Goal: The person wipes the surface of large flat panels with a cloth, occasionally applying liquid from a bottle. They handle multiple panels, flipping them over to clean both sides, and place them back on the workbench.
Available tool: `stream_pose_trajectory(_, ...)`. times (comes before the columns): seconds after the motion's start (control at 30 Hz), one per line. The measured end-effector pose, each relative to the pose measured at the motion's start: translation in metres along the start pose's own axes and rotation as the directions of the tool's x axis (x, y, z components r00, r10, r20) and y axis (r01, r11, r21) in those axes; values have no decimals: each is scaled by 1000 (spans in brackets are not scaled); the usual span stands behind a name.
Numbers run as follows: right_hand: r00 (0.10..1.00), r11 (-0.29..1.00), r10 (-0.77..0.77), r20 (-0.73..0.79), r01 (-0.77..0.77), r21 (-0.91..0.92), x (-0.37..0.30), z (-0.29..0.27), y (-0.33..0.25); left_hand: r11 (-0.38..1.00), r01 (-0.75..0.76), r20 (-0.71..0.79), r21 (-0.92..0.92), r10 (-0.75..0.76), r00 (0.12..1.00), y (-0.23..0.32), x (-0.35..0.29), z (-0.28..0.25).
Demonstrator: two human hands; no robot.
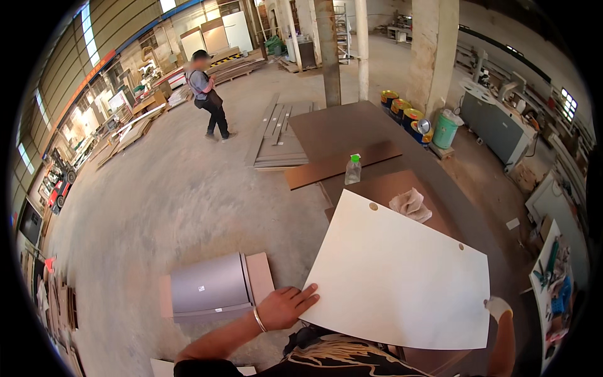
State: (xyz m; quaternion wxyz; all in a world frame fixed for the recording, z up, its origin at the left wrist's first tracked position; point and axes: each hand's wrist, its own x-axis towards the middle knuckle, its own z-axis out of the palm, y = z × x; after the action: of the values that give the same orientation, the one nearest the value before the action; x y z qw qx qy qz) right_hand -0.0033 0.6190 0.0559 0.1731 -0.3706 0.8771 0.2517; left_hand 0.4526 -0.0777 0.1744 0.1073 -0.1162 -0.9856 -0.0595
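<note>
A large white panel (pixel 402 276) with two round holes near its far edge is in front of me, over the near end of a brown table. My left hand (pixel 286 306), with a bangle at the wrist, grips the panel's left edge, fingers on its top face. My right hand (pixel 499 308), partly covered in something white that looks like a glove, is closed at the right edge. What lies under the panel is mostly hidden. Just past its far edge are a crumpled cloth (pixel 411 204) and a clear bottle with a green cap (pixel 353 171).
A brown board (pixel 345 164) lies across the brown table (pixel 352 125). Stacked panels (pixel 210 288) are on the floor at left. Paint cans (pixel 402 110) and a green bucket (pixel 446 129) stand beyond. A tool board (pixel 553 276) is at right. Another person (pixel 204 88) stands far left.
</note>
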Motion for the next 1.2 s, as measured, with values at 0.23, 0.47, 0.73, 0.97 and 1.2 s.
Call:
stream_pose_trajectory(0.23, 849, 323, 486, 209, -396, 859, -21, 54, -69, 998, 63, 52, 13, -64, 997, 4, -7, -2)
stream_pose_trajectory(0.47, 812, 223, 539, 222, -392, 893, -57, 10, -60, 992, 126, -17, -11, -126, 992, 20, -22, 31)
stream_pose_trajectory(0.73, 890, 140, 389, 238, -313, 939, -121, -100, -10, 964, 210, 26, -163, -208, 978, 39, -41, -24)
stream_pose_trajectory(0.97, 912, -217, 385, -142, 239, 947, -165, -115, 92, 839, 233, -376, -492, -446, 812, 15, -32, -92)
stream_pose_trajectory(1.2, 838, -497, 454, -303, 520, 695, -1, -133, 129, 543, -29, -495, -839, -742, 451, -60, 45, -38)
